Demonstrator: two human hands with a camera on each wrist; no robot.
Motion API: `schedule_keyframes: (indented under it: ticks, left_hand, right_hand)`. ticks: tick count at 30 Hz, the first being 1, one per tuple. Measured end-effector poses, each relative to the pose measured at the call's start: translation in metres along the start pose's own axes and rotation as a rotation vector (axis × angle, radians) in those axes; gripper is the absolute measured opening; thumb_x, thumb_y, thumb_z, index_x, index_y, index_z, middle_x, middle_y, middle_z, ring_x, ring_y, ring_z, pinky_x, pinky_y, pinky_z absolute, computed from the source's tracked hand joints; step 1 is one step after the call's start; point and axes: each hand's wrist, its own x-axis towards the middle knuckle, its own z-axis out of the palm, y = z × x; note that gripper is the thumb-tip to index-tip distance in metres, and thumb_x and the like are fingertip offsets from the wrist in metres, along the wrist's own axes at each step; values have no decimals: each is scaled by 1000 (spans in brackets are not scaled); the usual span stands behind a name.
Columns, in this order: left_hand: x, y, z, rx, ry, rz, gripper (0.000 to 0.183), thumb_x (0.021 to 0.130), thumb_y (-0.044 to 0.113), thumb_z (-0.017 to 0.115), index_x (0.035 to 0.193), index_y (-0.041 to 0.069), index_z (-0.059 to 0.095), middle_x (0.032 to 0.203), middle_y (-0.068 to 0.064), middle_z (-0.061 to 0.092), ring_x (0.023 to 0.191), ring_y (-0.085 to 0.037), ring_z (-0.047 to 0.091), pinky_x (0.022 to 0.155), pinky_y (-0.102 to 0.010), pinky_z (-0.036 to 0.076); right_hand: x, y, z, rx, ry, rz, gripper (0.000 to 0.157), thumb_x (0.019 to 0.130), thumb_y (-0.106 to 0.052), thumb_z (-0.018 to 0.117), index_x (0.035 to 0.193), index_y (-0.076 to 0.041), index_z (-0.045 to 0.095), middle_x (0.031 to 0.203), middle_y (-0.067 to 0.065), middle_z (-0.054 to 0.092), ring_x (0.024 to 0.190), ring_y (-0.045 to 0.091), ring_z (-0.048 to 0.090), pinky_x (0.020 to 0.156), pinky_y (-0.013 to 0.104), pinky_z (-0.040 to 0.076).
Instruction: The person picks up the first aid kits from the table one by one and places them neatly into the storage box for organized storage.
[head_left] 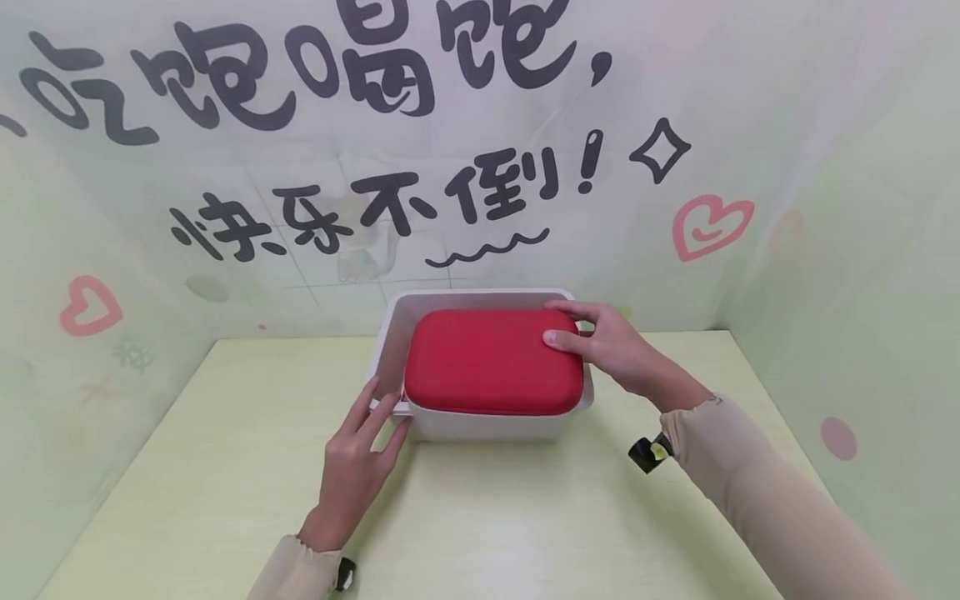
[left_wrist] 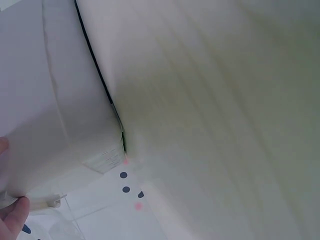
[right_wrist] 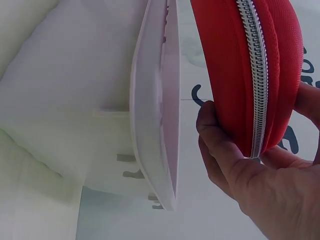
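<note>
A red zippered case lies level over the mouth of a white plastic bin, covering most of it. My right hand grips the case's right end, thumb on top. In the right wrist view the red case, with its silver zipper, stands clear of the bin's rim, held between thumb and fingers. My left hand holds the bin's left front corner, fingers over the rim and thumb against the front. In the left wrist view only fingertips show at the bin's wall.
The bin stands on a pale table near the back wall, which bears dark lettering and pink hearts. Side walls close in on the left and right. A dark wrist camera hangs at the right sleeve.
</note>
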Motion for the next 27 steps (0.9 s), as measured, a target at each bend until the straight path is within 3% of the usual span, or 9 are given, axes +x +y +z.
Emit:
schedule_keyframes:
  ticks: [18,27]
  left_hand:
    - [0,0,-1,0,-11,-3,42,75,10,80,115,3,71,133,-23,60,104,-37,69,63,-46,60]
    - [0,1,-1,6,-15,-1,38,82,15,77,117,4,70,134,-23,60,103,-38,69,60,-45,60]
  right_hand:
    - [36,-2,12,-116,152,69,60,95,-18,67,148,-5,45,135,17,54,111,32,59,91,35,56]
    - [45,4,19,-158,158,84,56,94,-19,69,145,-7,50,129,16,60,105,31,63,86,34,58]
